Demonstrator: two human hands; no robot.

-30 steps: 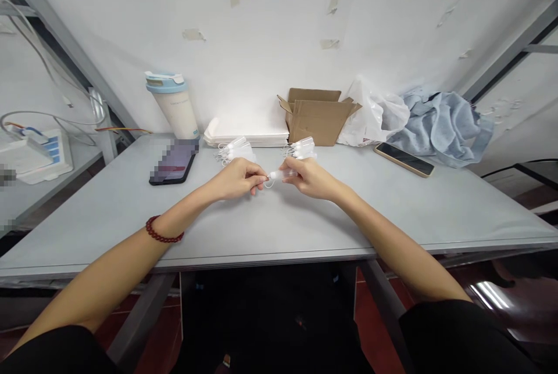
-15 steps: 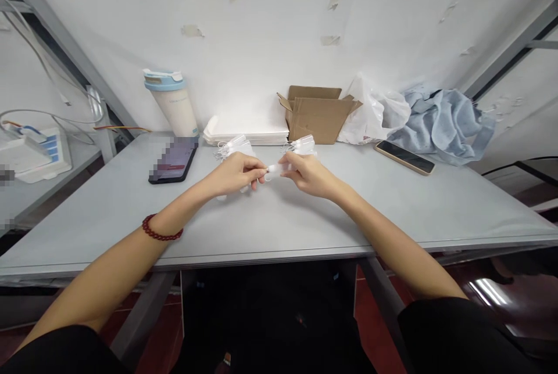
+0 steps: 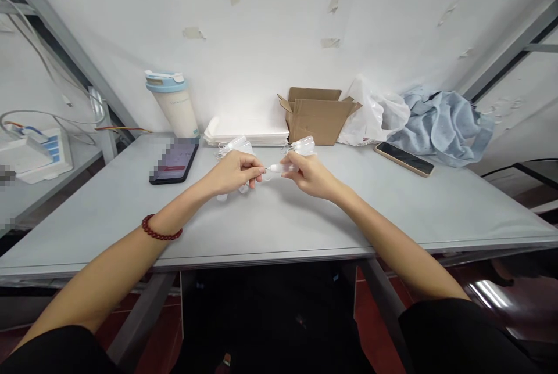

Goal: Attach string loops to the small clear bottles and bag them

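Over the middle of the table, my right hand (image 3: 310, 176) is closed in a pinch around a small clear plastic bottle with a white tip (image 3: 275, 168), lying level and pointing left. My left hand (image 3: 235, 173) pinches at the far end of a thin piece that sticks out of this tip; what the fingers hold is too small to make out. A thin white loop hangs below the tip. Behind my left hand lies a pile of similar clear bottles (image 3: 239, 144) with white loops, partly hidden by the hand. Another such pile (image 3: 304, 145) lies behind my right hand.
Along the wall stand a tumbler (image 3: 176, 110), a stack of white trays or sheets (image 3: 248, 131), an open cardboard box (image 3: 316, 121), a white plastic bag (image 3: 370, 112) and a light blue cloth (image 3: 444, 124). Phones lie at left (image 3: 181, 159) and right (image 3: 404, 159).
My left fingertips have drawn slightly left from the bottle's white tip, so a thin piece now shows between them. My right hand keeps its hold, nearly still.
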